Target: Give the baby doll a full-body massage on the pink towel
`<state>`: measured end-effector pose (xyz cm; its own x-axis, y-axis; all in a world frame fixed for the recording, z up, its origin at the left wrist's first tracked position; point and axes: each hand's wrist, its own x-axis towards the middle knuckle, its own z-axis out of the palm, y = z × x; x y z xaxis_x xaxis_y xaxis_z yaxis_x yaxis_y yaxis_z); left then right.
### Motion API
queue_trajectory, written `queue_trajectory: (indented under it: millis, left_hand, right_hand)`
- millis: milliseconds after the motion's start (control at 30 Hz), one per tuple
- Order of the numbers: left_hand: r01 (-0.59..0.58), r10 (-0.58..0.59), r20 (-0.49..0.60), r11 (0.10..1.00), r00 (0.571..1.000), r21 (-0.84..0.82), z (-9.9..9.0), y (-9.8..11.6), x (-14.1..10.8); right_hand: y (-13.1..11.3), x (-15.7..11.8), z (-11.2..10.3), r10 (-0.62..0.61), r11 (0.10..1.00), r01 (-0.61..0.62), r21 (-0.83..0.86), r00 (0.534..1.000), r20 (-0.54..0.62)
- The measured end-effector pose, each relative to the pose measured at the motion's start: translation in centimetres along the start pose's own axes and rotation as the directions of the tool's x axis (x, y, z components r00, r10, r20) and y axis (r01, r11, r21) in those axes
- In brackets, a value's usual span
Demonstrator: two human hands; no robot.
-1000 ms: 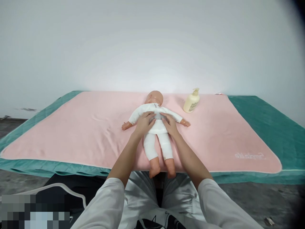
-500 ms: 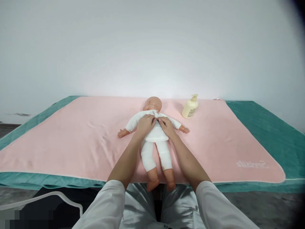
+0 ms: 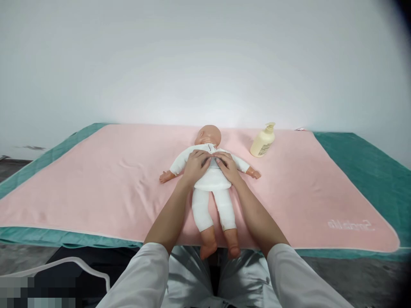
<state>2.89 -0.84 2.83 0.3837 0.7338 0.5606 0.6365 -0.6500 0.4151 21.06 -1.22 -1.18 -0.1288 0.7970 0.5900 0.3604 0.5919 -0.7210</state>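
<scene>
A baby doll (image 3: 212, 182) in white clothing lies face down on a pink mat (image 3: 128, 179), its head away from me and its feet over the near edge. Its arms are spread out to both sides. On the left of its upper back rests my left hand (image 3: 196, 164), fingers laid on the cloth. My right hand (image 3: 227, 164) lies opposite, on the right of the back. The fingertips of both hands come close together near the spine. Neither hand grips anything that I can see.
A cream pump bottle (image 3: 262, 142) stands on the mat to the right of the doll's head. Under the mat is a green quilted cover (image 3: 369, 167). A pale wall (image 3: 205, 64) rises behind. A white curved tube (image 3: 75, 260) is at lower left.
The fingers of both hands have shifted slightly up the doll's back, with the thumbs now set lower. The whole view has moved a little; the doll and bottle keep their places on the mat.
</scene>
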Motion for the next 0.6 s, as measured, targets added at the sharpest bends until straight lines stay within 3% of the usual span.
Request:
queue_trajectory:
  millis: [600]
  left_hand:
    - [0.003,-0.022,0.127,0.989,0.992,0.147,0.18,0.33,0.14]
  right_hand:
    - [0.71,0.17,0.32,0.052,0.997,-0.048,-0.068,0.997,0.053]
